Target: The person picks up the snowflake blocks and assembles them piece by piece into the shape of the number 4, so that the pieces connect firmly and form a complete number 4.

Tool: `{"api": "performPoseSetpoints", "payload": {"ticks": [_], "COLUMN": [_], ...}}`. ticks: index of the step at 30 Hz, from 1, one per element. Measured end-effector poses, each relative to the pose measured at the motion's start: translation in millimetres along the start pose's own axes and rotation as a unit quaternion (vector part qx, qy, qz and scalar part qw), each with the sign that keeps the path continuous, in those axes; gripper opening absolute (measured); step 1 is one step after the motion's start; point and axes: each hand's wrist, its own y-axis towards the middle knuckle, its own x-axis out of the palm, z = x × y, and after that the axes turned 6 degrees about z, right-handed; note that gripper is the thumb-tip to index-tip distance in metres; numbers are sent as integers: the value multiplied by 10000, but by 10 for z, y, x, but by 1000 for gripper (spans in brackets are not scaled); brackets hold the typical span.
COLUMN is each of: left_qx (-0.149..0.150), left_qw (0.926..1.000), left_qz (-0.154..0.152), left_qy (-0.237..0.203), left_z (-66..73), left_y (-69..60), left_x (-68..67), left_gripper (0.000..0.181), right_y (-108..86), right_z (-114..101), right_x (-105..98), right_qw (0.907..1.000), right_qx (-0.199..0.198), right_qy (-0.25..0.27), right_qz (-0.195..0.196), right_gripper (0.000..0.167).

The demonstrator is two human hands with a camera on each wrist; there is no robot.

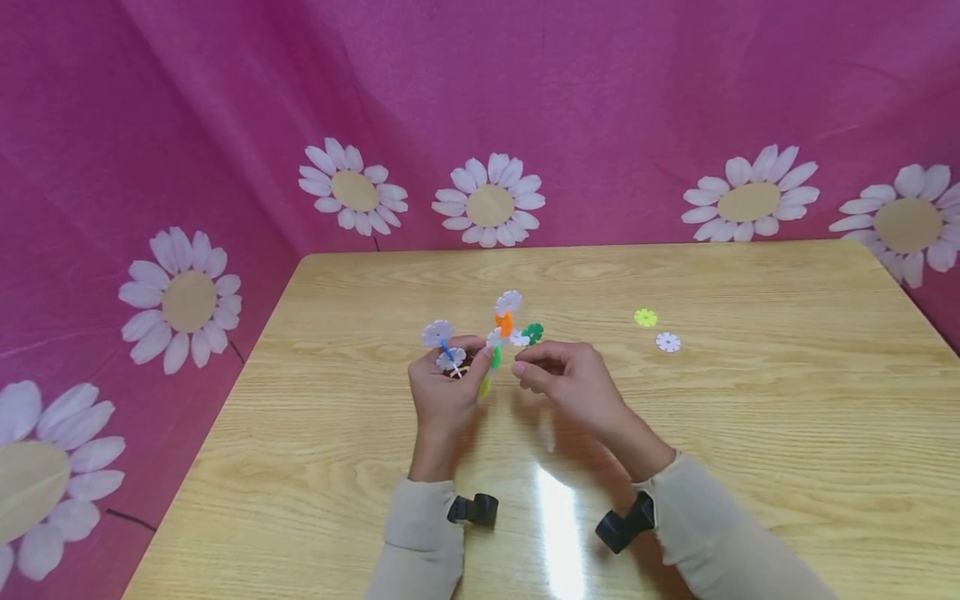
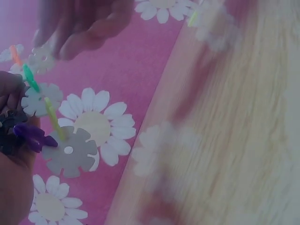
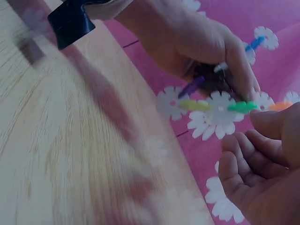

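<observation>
My left hand [image 1: 442,392] grips a built piece of notched plastic discs slotted together, several white ones joined by coloured ones. Its upper part carries an orange disc [image 1: 504,323] and a dark green disc [image 1: 533,333]. To the left, a blue disc [image 1: 447,350] links two white discs. In the right wrist view, a bright green disc [image 3: 242,107], a yellow disc [image 3: 196,105] and a purple disc [image 3: 192,87] show along the chain. Just right of the piece is my right hand [image 1: 573,379], fingers loosely bent, with nothing visible in them. Part of the piece is hidden behind my left fingers.
A loose yellow disc [image 1: 646,317] and a loose white disc [image 1: 668,342] lie on the wooden table [image 1: 750,417], to the right of my hands. A pink cloth with large daisies [image 1: 600,108] hangs behind and left of the table. Each wrist wears a black strapped camera [image 1: 474,509].
</observation>
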Motion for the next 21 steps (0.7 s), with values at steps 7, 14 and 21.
{"api": "performPoseSetpoints", "payload": {"ticks": [7, 14, 21], "left_qx": [357, 209, 114], "left_qw": [9992, 9987, 9962], "left_qz": [-97, -335, -728], "left_qy": [-143, -333, -456], "left_z": [-30, -15, -24], "left_y": [-16, -40, -46], "left_x": [33, 60, 58], "left_gripper": [7, 11, 21], "right_y": [0, -3, -2], "right_z": [-61, -44, -11], "right_x": [128, 155, 141], "right_qw": [9991, 9976, 9959], "right_qx": [-308, -343, -30], "right_qy": [-193, -229, -171], "right_qz": [221, 562, 887], "right_gripper": [16, 15, 16]}}
